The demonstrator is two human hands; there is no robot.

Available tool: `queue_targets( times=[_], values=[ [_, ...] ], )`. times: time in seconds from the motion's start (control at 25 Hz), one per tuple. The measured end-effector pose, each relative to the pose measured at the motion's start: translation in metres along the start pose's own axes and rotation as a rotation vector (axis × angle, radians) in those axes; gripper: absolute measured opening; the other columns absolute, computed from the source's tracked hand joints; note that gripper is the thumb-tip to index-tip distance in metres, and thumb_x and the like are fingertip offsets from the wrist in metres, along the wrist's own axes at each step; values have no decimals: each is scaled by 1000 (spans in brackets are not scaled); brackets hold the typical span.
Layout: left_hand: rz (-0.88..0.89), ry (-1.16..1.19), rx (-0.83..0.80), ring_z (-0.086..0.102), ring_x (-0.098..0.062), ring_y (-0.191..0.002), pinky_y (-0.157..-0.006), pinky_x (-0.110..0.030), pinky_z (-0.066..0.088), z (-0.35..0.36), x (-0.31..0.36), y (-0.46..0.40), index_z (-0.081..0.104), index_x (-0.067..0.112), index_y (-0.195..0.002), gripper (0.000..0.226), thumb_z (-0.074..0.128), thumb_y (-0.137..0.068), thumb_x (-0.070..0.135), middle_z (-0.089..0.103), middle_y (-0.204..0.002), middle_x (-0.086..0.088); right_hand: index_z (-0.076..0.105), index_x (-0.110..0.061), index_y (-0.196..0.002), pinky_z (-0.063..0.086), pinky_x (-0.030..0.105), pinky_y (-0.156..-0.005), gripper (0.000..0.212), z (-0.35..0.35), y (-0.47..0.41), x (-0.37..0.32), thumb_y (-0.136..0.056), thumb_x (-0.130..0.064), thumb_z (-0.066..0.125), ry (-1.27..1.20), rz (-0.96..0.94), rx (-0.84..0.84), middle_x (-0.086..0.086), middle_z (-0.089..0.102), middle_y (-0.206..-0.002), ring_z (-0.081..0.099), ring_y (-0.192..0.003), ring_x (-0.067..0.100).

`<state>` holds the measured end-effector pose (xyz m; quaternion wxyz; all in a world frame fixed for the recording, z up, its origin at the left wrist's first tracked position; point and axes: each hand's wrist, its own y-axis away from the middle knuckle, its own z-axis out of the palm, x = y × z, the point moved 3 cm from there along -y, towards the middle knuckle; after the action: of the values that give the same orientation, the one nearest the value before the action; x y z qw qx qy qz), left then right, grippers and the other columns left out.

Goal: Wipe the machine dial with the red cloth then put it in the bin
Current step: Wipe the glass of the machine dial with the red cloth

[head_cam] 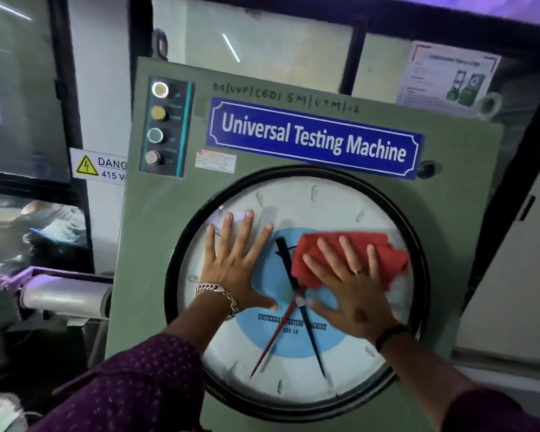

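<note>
A: Head view, what have you got?

B: I see the machine dial (296, 294) filling the middle, a round glass face in a black ring, set in a green cabinet (156, 244). Blue nameplate (314, 138) above it reads "Universal Testing Machine". Column of four round buttons (157, 124) at upper left of the cabinet.

A: And the red cloth?

B: I note the red cloth (384, 260) bunched flat on the glass, right of centre and in the upper half of the dial, partly over the blue inner disc. It touches the glass.

A: Right grip?

B: The right hand (353, 294) lies on the cloth with fingers spread wide and flat, palm pressing it to the glass. Not curled round it; pinned, not clutched. A ring shows on one finger, a dark band at the wrist.

A: Left?

B: The left hand (240, 269) is laid flat on the bare glass, left of centre, fingers splayed and pointing up, nothing in it. Chain bracelet (219, 294) at the wrist, dark purple dotted sleeve (131, 388) near the bottom left.

A: Pointers?

B: A black pointer (286, 260) and a red pointer (272, 344) sit under the glass between the two hands, crossing at the hub.

A: Surroundings?

B: A yellow danger sign (99, 166) sits left of the cabinet, partly hidden, and a blurred poster (446, 77) at far right.
</note>
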<state>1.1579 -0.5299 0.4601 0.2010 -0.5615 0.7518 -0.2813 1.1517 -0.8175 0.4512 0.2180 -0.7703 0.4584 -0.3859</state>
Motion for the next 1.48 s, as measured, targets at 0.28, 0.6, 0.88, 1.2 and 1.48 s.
queue_targets(
  times=[0.28,0.6,0.88,1.2,1.48],
  values=[
    [-73,55,2,-16,-45,-168,-129,-70,-15,10,6,6,3,34,-177,175,60,-30,110,-11,-185,-10,23,-41,-177,-1,75,-133,79,-12,-53,-8,-107,-78,27,-78,386,110,0,17,-189,12,-174,41],
    [-115,69,6,-21,-41,-167,-129,-67,-15,12,5,10,-3,30,-177,177,64,-32,108,-16,-185,-7,31,-47,-174,9,80,-131,79,-8,-9,4,-103,-82,32,-40,213,76,-8,14,-189,10,-175,34],
    [-239,136,-4,-28,-36,-166,-126,-63,-28,21,7,28,-15,31,-175,174,64,-40,109,-33,-180,-3,25,-51,-175,12,83,-128,84,-7,-22,-28,-101,-87,36,-39,-180,-18,-10,15,-189,7,-175,32],
    [-274,154,38,-25,-36,-167,-126,-66,-25,28,9,30,-14,31,-175,172,65,-42,107,-27,-182,-5,24,-50,-175,2,79,-131,88,-18,-90,-53,-98,-93,32,-66,84,101,-8,15,-189,10,-174,38],
    [-349,179,50,-23,-36,-168,-126,-66,-25,39,10,42,-10,28,-176,167,57,-48,112,-22,-184,-6,29,-51,-174,8,81,-129,85,-15,-66,-27,-98,-90,35,-45,3,115,-9,18,-188,14,-174,35]
  ],
)
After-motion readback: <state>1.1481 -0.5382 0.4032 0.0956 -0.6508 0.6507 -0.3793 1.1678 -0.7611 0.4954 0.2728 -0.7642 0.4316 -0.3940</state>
